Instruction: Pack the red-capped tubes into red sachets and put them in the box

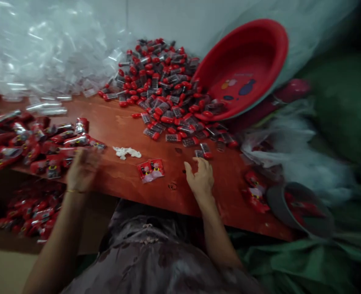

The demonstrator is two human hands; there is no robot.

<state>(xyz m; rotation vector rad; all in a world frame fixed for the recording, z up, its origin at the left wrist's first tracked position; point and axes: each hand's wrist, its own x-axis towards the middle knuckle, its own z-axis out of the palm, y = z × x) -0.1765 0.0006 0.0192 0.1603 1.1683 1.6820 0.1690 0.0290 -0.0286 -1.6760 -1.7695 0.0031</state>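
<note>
My left hand [81, 170] is blurred by motion at the right edge of a pile of filled red-printed packets [35, 141]. Its fingers look loosely stretched out, and I see nothing in them. My right hand [201, 176] is over the table, thumb and fingers apart. Its fingertips are close to a small clear tube with a red cap [206, 150], at the near edge of a heap of such red-capped tubes [164, 87]. Between my hands lie flat red printed wrappers [151, 170] and a crumpled white scrap [127, 152].
A red basin [272, 53] leans tilted behind the heap on the orange-brown table [107, 118]. Clear plastic pieces [60, 45] are massed at back left. A box [88, 228] below the left edge holds more packets. A grey container [286, 206] and plastic bags [311, 151] are at right.
</note>
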